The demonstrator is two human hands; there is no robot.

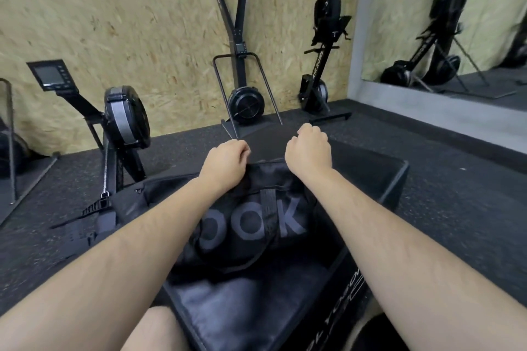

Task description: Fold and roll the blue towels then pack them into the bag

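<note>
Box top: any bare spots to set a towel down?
Two: the near strip between bag and box edge, and the far right corner past the right hand. Crowded on the left: strap, rower.

The left hand (225, 162) is gripping the black bag (256, 222) at its far edge. The right hand (309, 148) is curling just right of the left hand, its grasp hidden.

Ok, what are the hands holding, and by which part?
The left hand grips the black bag at its top edge. The right hand is curled near that edge; whether it holds anything cannot be told.
</note>
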